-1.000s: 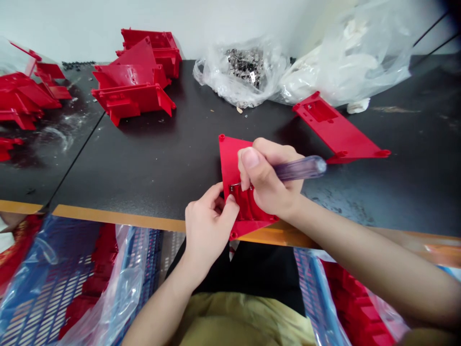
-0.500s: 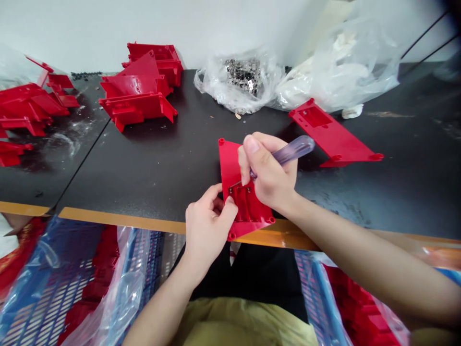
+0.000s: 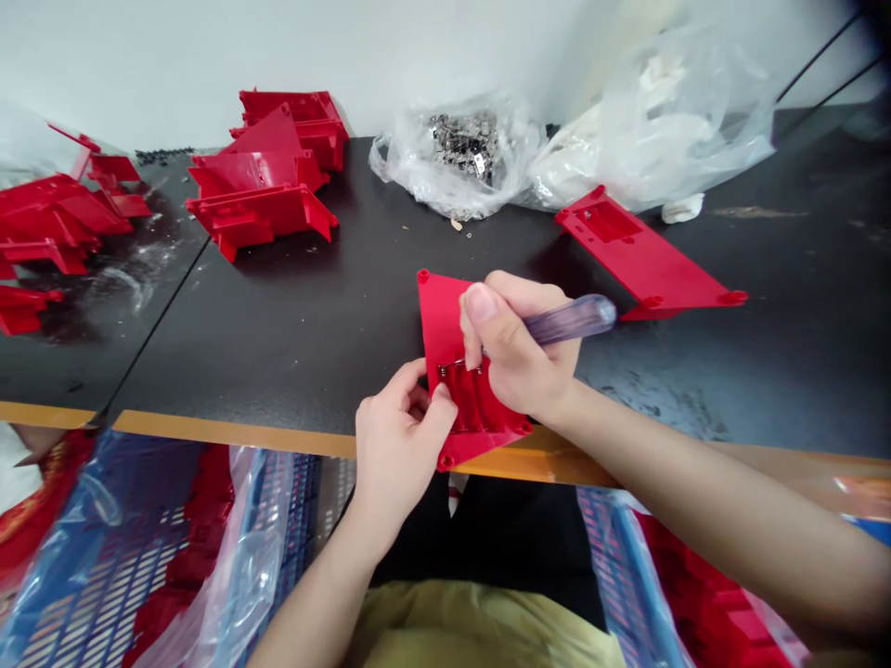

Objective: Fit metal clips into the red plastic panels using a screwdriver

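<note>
A red plastic panel (image 3: pixel 444 315) lies at the front edge of the black table, its near end overhanging. My left hand (image 3: pixel 407 422) grips its left side, thumb on the face and fingers at the edge. In my right hand (image 3: pixel 519 339) is a screwdriver (image 3: pixel 574 318) with a clear purplish handle, held slantwise like a pen. Its thin shaft reaches left over the panel's recess, the tip close to a small metal spring contact (image 3: pixel 443 371). Another small spring (image 3: pixel 479 369) sits by the right fingers. Whether the tip touches metal is too small to tell.
Another red panel (image 3: pixel 661 269) lies to the right. Behind are a clear bag of small metal parts (image 3: pixel 466 153) and a bag with white contents (image 3: pixel 640 139). Red parts (image 3: pixel 264 190) are stacked at left. Blue crates (image 3: pixel 76 566) holding red pieces stand below the table edge.
My right hand and the screwdriver have shifted slightly down, and the handle lies a little flatter. My left hand keeps its hold on the panel. The whole view has moved slightly.
</note>
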